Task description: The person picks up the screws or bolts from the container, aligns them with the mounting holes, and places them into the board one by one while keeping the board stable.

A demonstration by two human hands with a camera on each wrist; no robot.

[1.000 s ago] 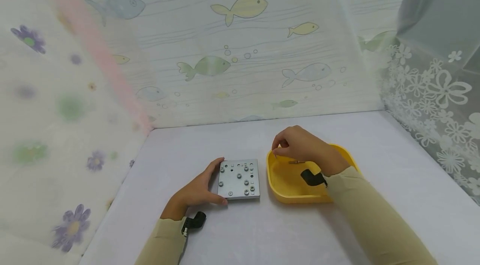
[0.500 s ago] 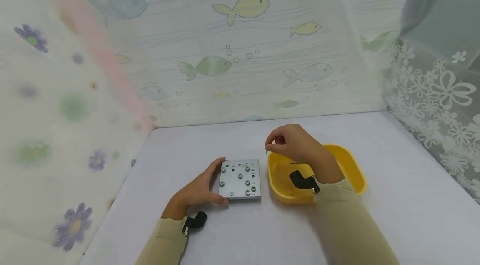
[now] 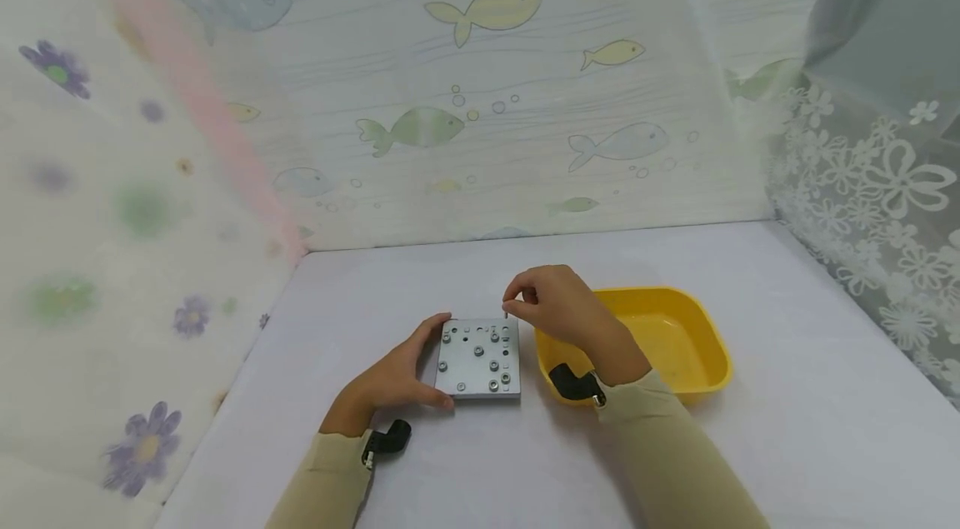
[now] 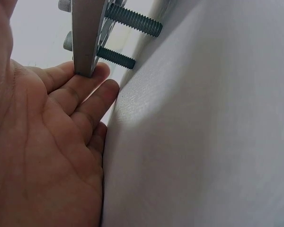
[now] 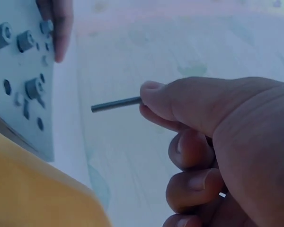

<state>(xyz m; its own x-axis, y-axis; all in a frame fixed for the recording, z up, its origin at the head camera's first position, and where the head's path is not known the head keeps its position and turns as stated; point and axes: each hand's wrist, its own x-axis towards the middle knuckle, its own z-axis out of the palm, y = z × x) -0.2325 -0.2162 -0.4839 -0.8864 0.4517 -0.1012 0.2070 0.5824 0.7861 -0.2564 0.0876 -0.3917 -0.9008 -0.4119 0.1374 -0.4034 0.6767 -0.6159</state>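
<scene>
A square silver metal plate (image 3: 462,366) lies on the table, with several socket-head screws and open holes in its top. My left hand (image 3: 397,375) holds it by the left side, thumb at the near corner and fingers at the far one. Threaded screw shafts (image 4: 135,20) stick out below the plate in the left wrist view. Just above the plate's far right corner, my right hand (image 3: 566,308) pinches a thin, plain metal pin (image 5: 116,104) between thumb and index finger. The pin's free end touches nothing in the right wrist view. A small shiny bit (image 5: 222,194) shows between the curled fingers.
Right of the plate stands a yellow tray (image 3: 663,293), partly hidden by my right forearm. The white table (image 3: 420,479) meets a fish-patterned curtain at the back. Patterned curtains also close off the left and right sides.
My right hand has moved left from over the yellow tray to the plate's far right corner, carrying the pin. The left hand and the plate have stayed in place.
</scene>
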